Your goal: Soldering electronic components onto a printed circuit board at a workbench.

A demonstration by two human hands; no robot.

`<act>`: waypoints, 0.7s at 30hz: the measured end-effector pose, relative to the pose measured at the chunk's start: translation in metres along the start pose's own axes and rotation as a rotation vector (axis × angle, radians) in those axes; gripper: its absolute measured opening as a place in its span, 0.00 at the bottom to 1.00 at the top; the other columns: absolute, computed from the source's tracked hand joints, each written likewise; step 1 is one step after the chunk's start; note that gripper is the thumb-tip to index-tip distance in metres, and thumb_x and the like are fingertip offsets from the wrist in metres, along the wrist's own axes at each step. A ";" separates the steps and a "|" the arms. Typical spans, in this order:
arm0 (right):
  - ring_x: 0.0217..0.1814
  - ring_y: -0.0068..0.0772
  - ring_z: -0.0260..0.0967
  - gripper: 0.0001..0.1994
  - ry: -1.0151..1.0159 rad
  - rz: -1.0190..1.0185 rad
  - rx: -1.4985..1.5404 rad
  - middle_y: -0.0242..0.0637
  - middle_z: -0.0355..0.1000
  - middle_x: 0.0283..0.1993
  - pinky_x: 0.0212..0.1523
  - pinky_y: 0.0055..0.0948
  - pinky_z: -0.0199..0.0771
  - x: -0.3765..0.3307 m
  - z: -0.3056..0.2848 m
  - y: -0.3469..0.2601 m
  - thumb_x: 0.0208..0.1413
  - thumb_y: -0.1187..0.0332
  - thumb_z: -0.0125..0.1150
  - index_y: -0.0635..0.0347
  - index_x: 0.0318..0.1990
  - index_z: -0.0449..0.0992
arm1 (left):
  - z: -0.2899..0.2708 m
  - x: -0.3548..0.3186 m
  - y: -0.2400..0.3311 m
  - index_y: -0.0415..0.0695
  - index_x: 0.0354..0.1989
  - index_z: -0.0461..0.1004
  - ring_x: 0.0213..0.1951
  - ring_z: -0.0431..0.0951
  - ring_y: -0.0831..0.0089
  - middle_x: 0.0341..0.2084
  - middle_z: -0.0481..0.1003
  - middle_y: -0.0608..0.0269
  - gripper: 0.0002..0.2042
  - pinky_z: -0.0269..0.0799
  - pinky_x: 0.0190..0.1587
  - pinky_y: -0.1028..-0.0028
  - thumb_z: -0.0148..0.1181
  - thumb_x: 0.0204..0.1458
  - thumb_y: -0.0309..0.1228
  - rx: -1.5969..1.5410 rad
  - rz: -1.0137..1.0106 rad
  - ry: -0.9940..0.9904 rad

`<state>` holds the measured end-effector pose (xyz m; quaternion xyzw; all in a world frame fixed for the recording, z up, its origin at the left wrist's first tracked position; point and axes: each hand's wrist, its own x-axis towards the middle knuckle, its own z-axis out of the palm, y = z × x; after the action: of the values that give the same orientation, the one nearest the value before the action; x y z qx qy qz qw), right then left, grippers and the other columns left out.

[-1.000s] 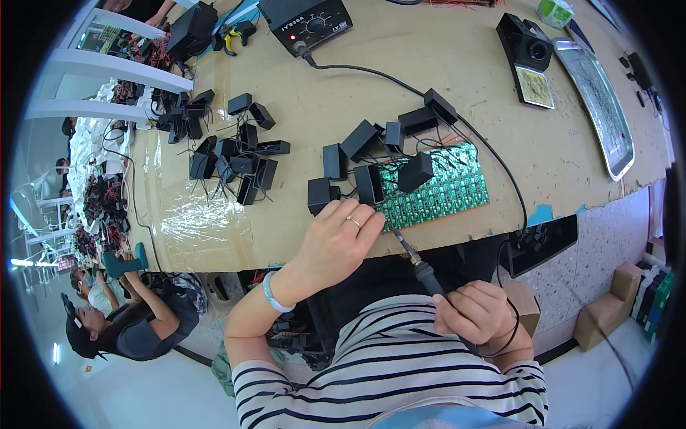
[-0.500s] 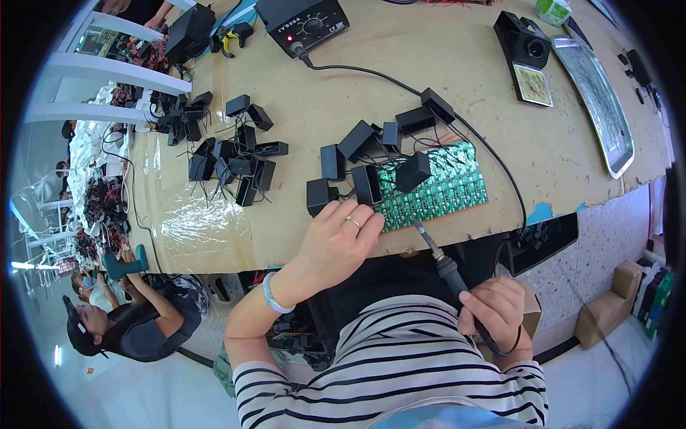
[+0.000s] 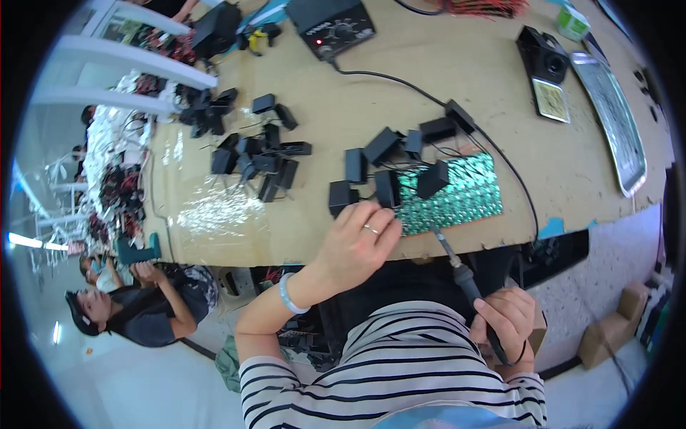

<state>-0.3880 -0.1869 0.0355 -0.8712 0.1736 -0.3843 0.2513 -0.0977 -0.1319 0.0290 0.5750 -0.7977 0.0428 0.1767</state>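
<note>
My right hand [image 3: 504, 323] grips a soldering iron [image 3: 466, 279] by its dark handle. The iron's tip points at the front edge of a green circuit board panel [image 3: 468, 196]; whether it touches cannot be made out. At the panel's left end my left hand [image 3: 359, 242] is closed, fingers bent and pressed together; what they pinch, if anything, is hidden. Just beyond those fingertips are a black open box [image 3: 387, 189] and another black box [image 3: 341, 196]. One more black box [image 3: 433, 179] lies on the panel, with thin dark wires among the boxes.
A soldering station [image 3: 332, 28] stands at the back, its cord running across the table. Several black boxes [image 3: 266, 159] lie heaped at the left. An iron stand with a sponge [image 3: 550, 99] and a metal tray [image 3: 613, 125] are at the right. Another person [image 3: 153, 307] sits at the left.
The whole view has shifted, so the table's things appear farther right. Both hands keep about the same places relative to the panel, and the iron stays in my right hand.
</note>
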 end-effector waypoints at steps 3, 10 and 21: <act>0.23 0.34 0.72 0.12 0.006 0.044 -0.037 0.34 0.71 0.26 0.26 0.31 0.74 -0.002 -0.002 -0.005 0.46 0.78 0.64 0.63 0.40 0.79 | -0.005 0.002 0.002 0.41 0.41 0.80 0.43 0.76 0.61 0.40 0.74 0.61 0.16 0.75 0.44 0.67 0.65 0.39 0.24 -0.009 -0.035 0.025; 0.21 0.35 0.70 0.08 0.069 0.050 -0.007 0.33 0.71 0.23 0.28 0.33 0.72 -0.001 -0.001 0.000 0.49 0.77 0.61 0.61 0.38 0.78 | -0.041 -0.036 -0.010 0.40 0.57 0.72 0.51 0.72 0.54 0.49 0.71 0.53 0.34 0.68 0.55 0.58 0.82 0.38 0.32 0.142 -0.357 0.520; 0.20 0.33 0.71 0.13 0.137 -0.057 -0.031 0.31 0.72 0.23 0.24 0.28 0.73 0.005 0.005 0.002 0.36 0.80 0.65 0.60 0.34 0.80 | -0.024 -0.059 -0.072 0.39 0.44 0.83 0.40 0.78 0.57 0.41 0.80 0.55 0.11 0.74 0.47 0.67 0.65 0.52 0.17 -0.053 -0.554 0.453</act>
<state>-0.3817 -0.1897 0.0344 -0.8513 0.1715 -0.4471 0.2143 -0.0088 -0.0962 0.0218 0.7407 -0.5528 0.0991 0.3688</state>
